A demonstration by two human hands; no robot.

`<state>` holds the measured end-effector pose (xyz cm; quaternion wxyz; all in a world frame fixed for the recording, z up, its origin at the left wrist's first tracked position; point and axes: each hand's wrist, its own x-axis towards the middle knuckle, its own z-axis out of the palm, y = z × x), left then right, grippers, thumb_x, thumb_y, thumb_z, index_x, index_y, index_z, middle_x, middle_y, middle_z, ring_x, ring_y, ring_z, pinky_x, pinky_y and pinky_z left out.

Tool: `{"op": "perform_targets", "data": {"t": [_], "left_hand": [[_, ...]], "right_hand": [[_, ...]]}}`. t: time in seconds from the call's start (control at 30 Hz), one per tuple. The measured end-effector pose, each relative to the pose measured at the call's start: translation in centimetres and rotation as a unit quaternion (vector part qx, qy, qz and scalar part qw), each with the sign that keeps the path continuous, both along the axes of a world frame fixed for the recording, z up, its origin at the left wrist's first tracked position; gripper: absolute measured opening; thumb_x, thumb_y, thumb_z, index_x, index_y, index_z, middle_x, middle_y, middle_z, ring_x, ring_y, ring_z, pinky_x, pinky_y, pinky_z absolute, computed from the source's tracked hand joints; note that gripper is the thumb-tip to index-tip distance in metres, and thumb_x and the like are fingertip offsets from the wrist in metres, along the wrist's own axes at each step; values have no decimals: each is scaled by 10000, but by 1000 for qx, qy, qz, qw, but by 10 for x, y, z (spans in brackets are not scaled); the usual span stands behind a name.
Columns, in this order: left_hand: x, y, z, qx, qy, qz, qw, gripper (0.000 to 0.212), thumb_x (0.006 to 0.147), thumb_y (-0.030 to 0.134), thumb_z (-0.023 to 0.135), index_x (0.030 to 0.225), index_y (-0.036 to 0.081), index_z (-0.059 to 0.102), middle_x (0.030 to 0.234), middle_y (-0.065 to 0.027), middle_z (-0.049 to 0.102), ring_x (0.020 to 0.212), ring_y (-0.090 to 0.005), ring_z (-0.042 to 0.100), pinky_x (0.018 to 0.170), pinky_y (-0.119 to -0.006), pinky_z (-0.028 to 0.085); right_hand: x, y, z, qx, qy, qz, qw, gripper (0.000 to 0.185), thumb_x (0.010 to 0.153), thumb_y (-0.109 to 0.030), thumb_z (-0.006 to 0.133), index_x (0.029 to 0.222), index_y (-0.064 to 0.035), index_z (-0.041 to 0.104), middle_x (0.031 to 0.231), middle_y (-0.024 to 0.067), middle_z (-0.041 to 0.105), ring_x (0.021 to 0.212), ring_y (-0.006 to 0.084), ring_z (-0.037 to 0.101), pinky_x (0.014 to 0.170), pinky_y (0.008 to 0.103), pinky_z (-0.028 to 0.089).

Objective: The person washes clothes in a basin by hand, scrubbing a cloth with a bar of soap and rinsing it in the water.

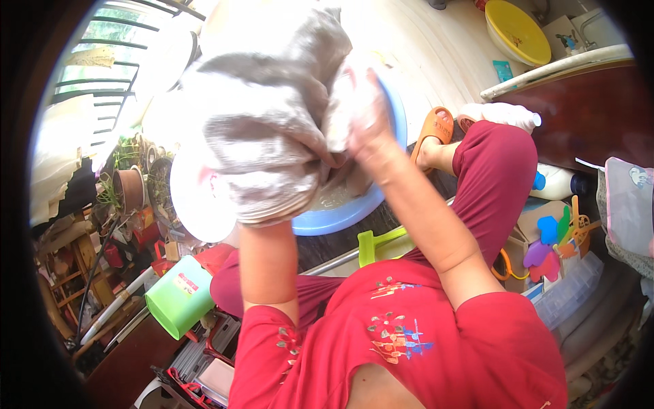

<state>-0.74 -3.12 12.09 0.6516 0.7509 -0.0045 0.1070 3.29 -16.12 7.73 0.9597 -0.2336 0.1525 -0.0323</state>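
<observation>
A wet-looking grey garment [265,133] hangs bunched over a light blue plastic basin [352,217]. My left forearm runs up into the garment, and the cloth hides my left hand. On the right side of the cloth my right hand [369,115], blurred by motion, grips a fold. Cloudy water [329,197] shows in the basin beneath. A white round basin or lid [196,199] stands at the left of the blue one. Strong glare washes out the upper part of the garment.
Left are potted plants [130,189] and a green bucket [179,296]. A lime-green plastic piece [375,245] lies before my lap. Right are an orange slipper [434,128] on my foot, white bottles [557,181] and colourful toy pieces [549,245]. A yellow basin [516,33] leans at the back.
</observation>
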Motion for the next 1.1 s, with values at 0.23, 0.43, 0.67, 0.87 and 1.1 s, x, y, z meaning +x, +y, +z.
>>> {"op": "perform_targets", "data": {"t": [0.23,0.43,0.67,0.87,1.1], "left_hand": [[1,-8,-29,19,30,-26,999,520,923,302,446,1356,47,312,1335,-105,405,1226,-227,383,1043,-331,286],[5,12,-26,4,67,-64,996,521,920,302,450,1353,47,315,1332,-106,408,1223,-228,386,1041,-332,288],[17,37,-23,-38,89,-73,993,522,915,302,456,1350,47,319,1328,-107,412,1220,-230,389,1039,-333,289],[10,27,-35,-54,62,-29,996,523,912,303,460,1347,47,323,1324,-108,415,1217,-231,391,1038,-334,290],[0,0,-62,-24,42,20,999,524,908,303,466,1344,47,327,1320,-108,418,1214,-233,394,1036,-335,291]], "right_hand": [[-79,34,-7,-249,-112,63,960,533,935,-162,479,1362,25,221,1321,145,383,1214,205,394,1021,304,301],[-79,32,-10,-42,-28,198,979,561,883,-194,566,1338,-6,297,1112,74,496,990,133,492,876,266,399],[-55,-1,-30,-55,19,188,980,415,944,-327,432,1234,-31,424,1025,130,587,745,198,607,635,321,529],[-6,-7,-61,-194,41,-20,980,332,934,-285,495,1149,-46,415,1096,133,542,911,186,573,746,266,482],[-51,43,-29,-598,-167,-54,782,663,843,-206,603,1339,78,267,1232,264,409,1119,392,441,988,422,337]]}}
